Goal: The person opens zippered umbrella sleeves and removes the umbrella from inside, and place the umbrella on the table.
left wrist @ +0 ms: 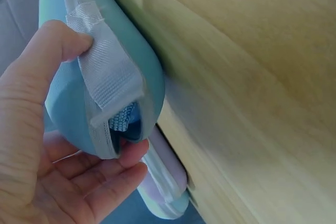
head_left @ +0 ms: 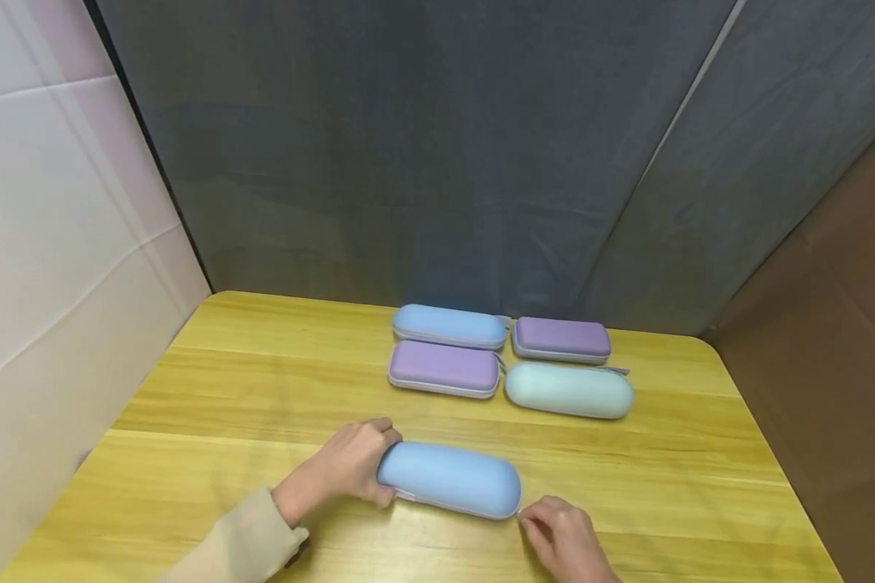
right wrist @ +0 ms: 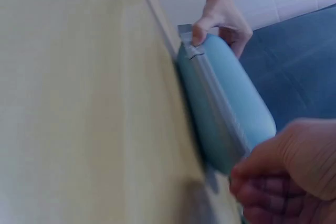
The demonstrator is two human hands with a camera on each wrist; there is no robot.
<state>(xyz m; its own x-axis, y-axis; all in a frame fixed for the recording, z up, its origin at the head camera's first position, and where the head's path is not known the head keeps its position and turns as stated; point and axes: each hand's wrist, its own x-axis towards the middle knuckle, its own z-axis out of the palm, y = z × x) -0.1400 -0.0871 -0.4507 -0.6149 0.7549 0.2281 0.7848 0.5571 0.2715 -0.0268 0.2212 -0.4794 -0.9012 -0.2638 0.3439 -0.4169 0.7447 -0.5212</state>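
A light blue zippered case (head_left: 448,479) with rounded ends lies on the table, long side toward me. My left hand (head_left: 357,461) grips its left end, thumb on the near side. In the left wrist view, that thumb presses a pale fabric tab (left wrist: 107,66) over the seam. Beside the tab the seam gapes, showing blue textured material (left wrist: 122,119) inside. At the case's right end, my right hand (head_left: 563,534) has its fingers curled, thumb and forefinger pinched at the zipper seam (right wrist: 220,98). The fingers hide most of the zipper pull they appear to pinch.
Behind the case lie another blue case (head_left: 448,325), a purple case (head_left: 445,367), a second purple case (head_left: 561,338) and a mint green case (head_left: 569,390). A dark curtain (head_left: 408,162) hangs along the wooden table's (head_left: 262,364) far edge.
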